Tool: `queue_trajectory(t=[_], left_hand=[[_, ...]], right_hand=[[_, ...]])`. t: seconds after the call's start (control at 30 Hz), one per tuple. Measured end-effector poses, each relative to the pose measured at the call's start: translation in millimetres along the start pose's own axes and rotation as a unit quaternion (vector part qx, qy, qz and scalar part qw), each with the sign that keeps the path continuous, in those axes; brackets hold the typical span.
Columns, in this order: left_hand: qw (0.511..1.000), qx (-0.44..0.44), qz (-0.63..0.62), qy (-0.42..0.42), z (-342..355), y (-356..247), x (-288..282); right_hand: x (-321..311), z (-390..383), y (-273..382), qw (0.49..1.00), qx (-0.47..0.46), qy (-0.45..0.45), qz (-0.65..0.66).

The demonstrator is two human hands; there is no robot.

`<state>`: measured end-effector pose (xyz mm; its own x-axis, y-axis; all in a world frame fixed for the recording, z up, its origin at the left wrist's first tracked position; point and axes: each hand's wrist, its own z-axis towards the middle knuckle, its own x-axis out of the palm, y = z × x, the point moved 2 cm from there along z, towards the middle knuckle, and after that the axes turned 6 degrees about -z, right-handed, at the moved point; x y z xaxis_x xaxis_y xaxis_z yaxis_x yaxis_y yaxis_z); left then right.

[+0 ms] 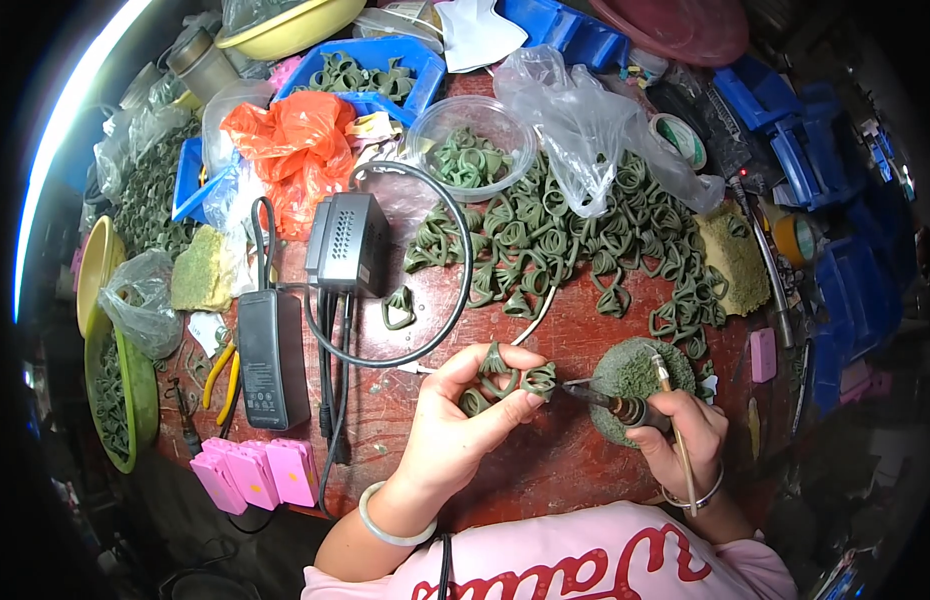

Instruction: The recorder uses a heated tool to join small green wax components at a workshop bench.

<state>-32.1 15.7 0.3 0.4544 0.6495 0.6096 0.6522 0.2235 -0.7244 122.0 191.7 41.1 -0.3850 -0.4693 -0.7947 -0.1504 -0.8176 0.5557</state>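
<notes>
In the head view, my left hand (475,415) grips small dark green looped pieces (497,372) between thumb and fingers, one piece (539,379) beside the thumb tip. My right hand (685,430) is closed on a black pen-shaped tool (620,406), whose thin metal tip is near that piece. A slim brush (691,481) is also held in my right hand, upright across the fingers. Behind these tools sits a round dish (611,367) with green crumbly material (640,372).
On the red table (525,470) lie a pile of green pieces (525,225), grey device (340,245), black power brick (270,360), looped cable, yellow-handled pliers (221,375) and pink blocks (292,470). Blue bins (850,305), plastic bags (570,125) and yellow-green trays (125,445) line the sides and back.
</notes>
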Motion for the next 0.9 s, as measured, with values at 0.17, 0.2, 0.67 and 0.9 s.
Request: queue_trajectory(t=[0.17, 0.2, 0.67, 0.9], left_hand=[[1.0, 0.006, 0.009, -0.013, -0.4, -0.7, 2.7], [1.0, 0.007, 0.01, -0.013, -1.8, -1.6, 3.3], [1.0, 0.007, 0.021, -0.006, -1.1, -0.4, 0.7], [1.0, 0.01, 0.017, -0.001, -1.9, -1.8, 3.0]], right_hand=[[1.5, -1.4, -1.0, 1.0, 0.007, -0.008, 0.004], [2.6, -1.6, -0.2, 1.0, 0.007, -0.021, 0.013], [4.3, -0.4, -0.8, 1.0, -0.004, -0.006, 0.006], [1.4, 0.8, 0.0, 1.0, -0.01, 0.003, -0.007]])
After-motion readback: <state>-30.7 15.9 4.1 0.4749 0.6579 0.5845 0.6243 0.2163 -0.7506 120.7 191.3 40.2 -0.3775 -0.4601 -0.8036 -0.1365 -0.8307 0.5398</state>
